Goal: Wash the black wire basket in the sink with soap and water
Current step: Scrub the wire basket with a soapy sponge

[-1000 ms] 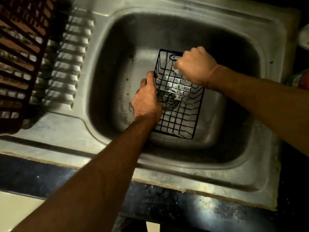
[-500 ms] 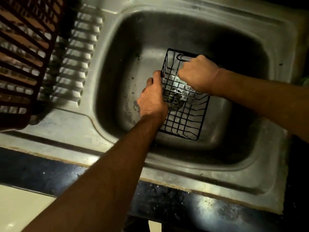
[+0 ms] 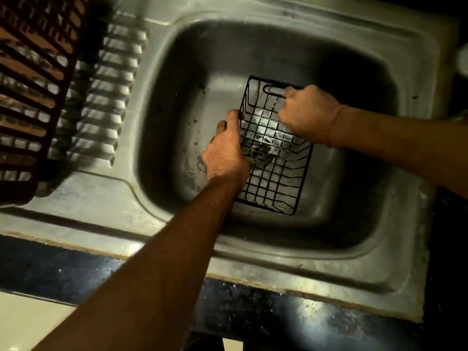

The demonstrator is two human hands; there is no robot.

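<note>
The black coated-wire basket (image 3: pixel 274 158) looks smooth and thin; the dull grey stainless-steel sink (image 3: pixel 177 102) is stained; the dark brown slatted plastic crate (image 3: pixel 30 79) looks matt.

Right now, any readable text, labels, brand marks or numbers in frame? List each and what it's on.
None readable.
black wire basket: bare wire, no tag or label visible.
sink: plain steel, no brand stamp visible; only stains and specks.
brown slatted rack at left: no markings visible.
Objects at the right edge are cut off and too dark to tell.
left hand and right hand cover parts of the basket, so anything beneath them is hidden.
</note>
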